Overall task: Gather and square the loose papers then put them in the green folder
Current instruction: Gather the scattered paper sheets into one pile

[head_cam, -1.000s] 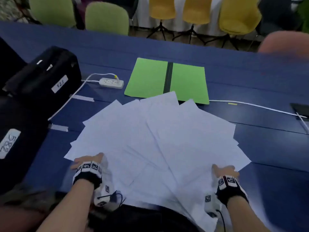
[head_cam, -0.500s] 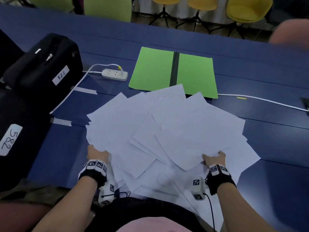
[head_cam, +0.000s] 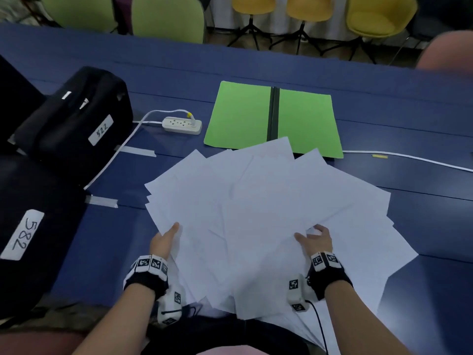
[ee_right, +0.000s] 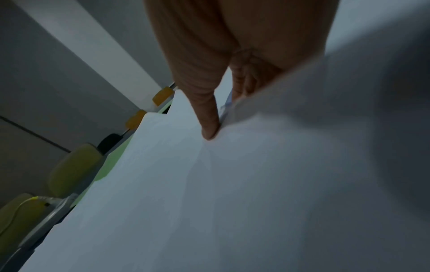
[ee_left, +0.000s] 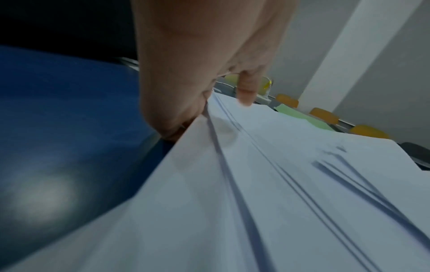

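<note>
Several loose white papers [head_cam: 268,213] lie fanned over the blue table [head_cam: 422,226], their far corners overlapping the near edge of the open green folder [head_cam: 238,116], which has a dark spine. My left hand [head_cam: 165,238] grips the left edge of the fan, thumb on top and fingers beneath, as the left wrist view shows on the papers [ee_left: 279,184]. On the right side my right hand [head_cam: 316,239] pinches some sheets, its thumb pressing down on the papers [ee_right: 232,184]. Some sheets hang over the table's near edge.
Two black bags [head_cam: 74,119] with labels 522 and 582 stand at the left. A white power strip [head_cam: 182,125] and its cable lie left of the folder; another white cable [head_cam: 409,160] runs right. Green and yellow chairs [head_cam: 378,14] line the far side.
Both hands have moved inward and forward, sliding the outer sheets toward the middle. The fan is narrower and more stacked than a second ago.
</note>
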Motion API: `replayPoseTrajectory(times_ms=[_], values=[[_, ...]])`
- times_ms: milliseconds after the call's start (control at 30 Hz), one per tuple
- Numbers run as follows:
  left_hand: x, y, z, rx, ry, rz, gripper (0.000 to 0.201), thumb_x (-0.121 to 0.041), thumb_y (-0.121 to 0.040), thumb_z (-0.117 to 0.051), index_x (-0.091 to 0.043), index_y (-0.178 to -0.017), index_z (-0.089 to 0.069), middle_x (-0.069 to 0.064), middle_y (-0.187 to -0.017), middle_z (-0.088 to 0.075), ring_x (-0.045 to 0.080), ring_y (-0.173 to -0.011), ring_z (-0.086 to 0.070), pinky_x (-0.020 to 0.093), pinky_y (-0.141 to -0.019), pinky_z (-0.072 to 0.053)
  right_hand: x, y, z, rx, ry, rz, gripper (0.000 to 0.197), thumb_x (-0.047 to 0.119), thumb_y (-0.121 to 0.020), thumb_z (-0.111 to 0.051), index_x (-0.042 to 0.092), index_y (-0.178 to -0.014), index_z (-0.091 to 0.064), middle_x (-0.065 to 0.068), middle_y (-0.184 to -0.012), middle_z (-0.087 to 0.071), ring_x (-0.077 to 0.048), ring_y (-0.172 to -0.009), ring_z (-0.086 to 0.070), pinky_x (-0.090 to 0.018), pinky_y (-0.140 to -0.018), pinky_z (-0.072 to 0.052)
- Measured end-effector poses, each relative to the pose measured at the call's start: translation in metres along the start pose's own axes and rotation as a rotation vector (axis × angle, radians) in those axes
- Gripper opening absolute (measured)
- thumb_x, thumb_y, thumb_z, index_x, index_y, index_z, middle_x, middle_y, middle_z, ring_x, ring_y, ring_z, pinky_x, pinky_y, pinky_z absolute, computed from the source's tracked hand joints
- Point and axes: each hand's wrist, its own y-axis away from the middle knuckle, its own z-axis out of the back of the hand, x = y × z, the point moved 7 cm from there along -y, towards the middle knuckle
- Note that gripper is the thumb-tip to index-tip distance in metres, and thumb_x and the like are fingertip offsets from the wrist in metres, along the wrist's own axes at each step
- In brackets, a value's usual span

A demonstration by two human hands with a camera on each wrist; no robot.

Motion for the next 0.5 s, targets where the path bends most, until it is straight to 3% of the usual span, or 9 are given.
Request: replayPoseTrajectory(times_ms=[67,133,167,267,400,467,500], values=[[0.001,0.003,-0.003,0.013,-0.012,0.007,0.065,-0.033,-0.081,-0.073,0.003,-0.13,-0.051,0.015,-0.131,-0.056,0.03,-0.125,-0.051,0.036,-0.102,-0.04,0.0,-0.004,-0.014,0.073,0.039,0.021,0.05,0.017,-0.082,-0.07,0.01,-0.125,-0.047,-0.015,-0.11,-0.059,-0.029,-0.102,-0.058,-0.033,-0.086,-0.045],[0.0,0.007,-0.003,-0.003,-0.08,0.026,0.056,-0.02,-0.081,-0.074,0.006,-0.126,-0.054,0.017,-0.13,-0.058,0.033,-0.122,-0.054,0.036,-0.099,-0.043,0.003,-0.006,-0.019,0.088,0.061,0.06,0.016,0.011,-0.086,-0.061,0.007,-0.098,-0.052,-0.01,-0.091,-0.053,-0.023,-0.079,-0.051,-0.026,-0.069,-0.038],[0.0,0.007,-0.002,-0.021,-0.116,0.046,0.056,-0.016,-0.081,-0.072,0.008,-0.127,-0.052,0.019,-0.133,-0.056,0.033,-0.123,-0.053,0.037,-0.102,-0.043,0.004,-0.007,-0.019,0.08,0.049,0.075,0.009,0.007,-0.087,-0.057,0.007,-0.083,-0.048,-0.008,-0.08,-0.047,-0.02,-0.068,-0.043,-0.026,-0.061,-0.032],[0.0,0.009,-0.003,-0.036,-0.187,0.093,0.065,-0.012,-0.083,-0.067,0.012,-0.136,-0.039,0.021,-0.142,-0.045,0.034,-0.132,-0.045,0.039,-0.109,-0.038,0.0,-0.007,-0.012,0.06,0.048,0.095,0.034,0.0,-0.088,-0.047,0.012,-0.061,-0.029,-0.001,-0.062,-0.03,-0.016,-0.054,-0.025,-0.026,-0.052,-0.021],[0.002,0.009,-0.011,-0.015,-0.29,0.09,0.054,-0.003,-0.089,-0.056,0.014,-0.137,-0.036,0.023,-0.144,-0.041,0.035,-0.133,-0.042,0.035,-0.106,-0.035,-0.01,-0.007,0.002,0.045,0.233,0.068,0.034,0.01,-0.091,-0.045,0.013,-0.062,-0.029,-0.005,-0.066,-0.037,-0.021,-0.063,-0.036,-0.029,-0.061,-0.027],[0.0,0.012,-0.014,0.005,-0.318,0.075,0.05,-0.002,-0.091,-0.053,0.014,-0.136,-0.037,0.023,-0.144,-0.041,0.035,-0.132,-0.041,0.034,-0.104,-0.035,-0.009,-0.004,0.012,-0.045,0.237,0.07,0.027,0.017,-0.091,-0.051,0.01,-0.067,-0.043,-0.007,-0.074,-0.046,-0.028,-0.076,-0.049,-0.028,-0.069,-0.031],[0.0,0.011,-0.014,0.018,-0.326,0.078,0.048,-0.002,-0.091,-0.052,0.013,-0.134,-0.038,0.023,-0.142,-0.043,0.034,-0.13,-0.043,0.034,-0.102,-0.036,-0.006,0.0,0.012,-0.074,0.205,0.074,0.017,0.02,-0.09,-0.056,0.008,-0.078,-0.053,-0.008,-0.081,-0.051,-0.031,-0.086,-0.055,-0.026,-0.072,-0.033]])
